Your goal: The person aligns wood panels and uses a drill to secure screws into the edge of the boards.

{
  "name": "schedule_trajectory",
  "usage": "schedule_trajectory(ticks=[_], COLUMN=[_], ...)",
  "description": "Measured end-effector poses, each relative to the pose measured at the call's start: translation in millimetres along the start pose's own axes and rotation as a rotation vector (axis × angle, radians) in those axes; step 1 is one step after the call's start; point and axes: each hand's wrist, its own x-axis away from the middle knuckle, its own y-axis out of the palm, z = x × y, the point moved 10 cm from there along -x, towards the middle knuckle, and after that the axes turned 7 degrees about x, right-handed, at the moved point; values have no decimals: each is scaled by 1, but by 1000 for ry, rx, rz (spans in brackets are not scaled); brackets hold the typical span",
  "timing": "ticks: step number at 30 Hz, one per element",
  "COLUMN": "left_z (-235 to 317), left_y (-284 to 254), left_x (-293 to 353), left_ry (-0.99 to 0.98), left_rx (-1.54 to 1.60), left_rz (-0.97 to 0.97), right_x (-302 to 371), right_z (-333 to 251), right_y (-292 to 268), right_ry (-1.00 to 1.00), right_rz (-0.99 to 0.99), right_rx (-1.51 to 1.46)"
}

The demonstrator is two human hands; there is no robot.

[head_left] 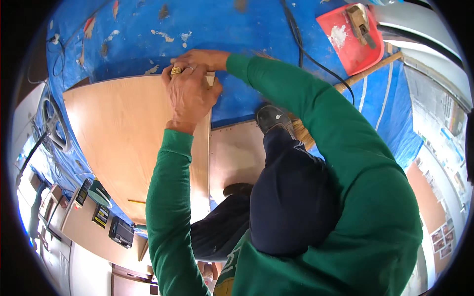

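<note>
Both my hands meet at the far right corner of a wide light-wood panel (116, 128). My left hand (190, 96) is closed at the panel's far edge, with its thumb against a small pale block (211, 79). My right hand (210, 59) reaches in from beyond that edge and lies against the left hand's knuckles. Its fingers are curled, and what they hold is hidden behind the left hand. Rings show among the fingers.
Blue sheeting (227, 29) with pale scraps covers the floor. At the far right, a red dustpan (338, 37) holds a wooden hand plane (360, 24). A black cable (321, 69) runs near a broom (368, 71). A pencil (137, 201) lies on the panel; my shoe (272, 118) is beside another board (237, 148).
</note>
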Motion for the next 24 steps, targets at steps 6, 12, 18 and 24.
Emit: schedule_trajectory(ticks=[6,12,18,24], left_z=[4,13,8,9], left_y=[-5,-8,-7,-7], left_x=[7,0,6,3], left_ry=[60,86,89,88], left_rx=[-98,-85,-13,-65], left_rz=[39,51,73,38], right_x=[8,7,8,22], right_z=[54,39,11,58], right_y=[-13,-43,5,-55], right_ry=[797,516,331,886], right_rz=[-142,41,-37,2], right_rx=[-641,-532,-360,-717])
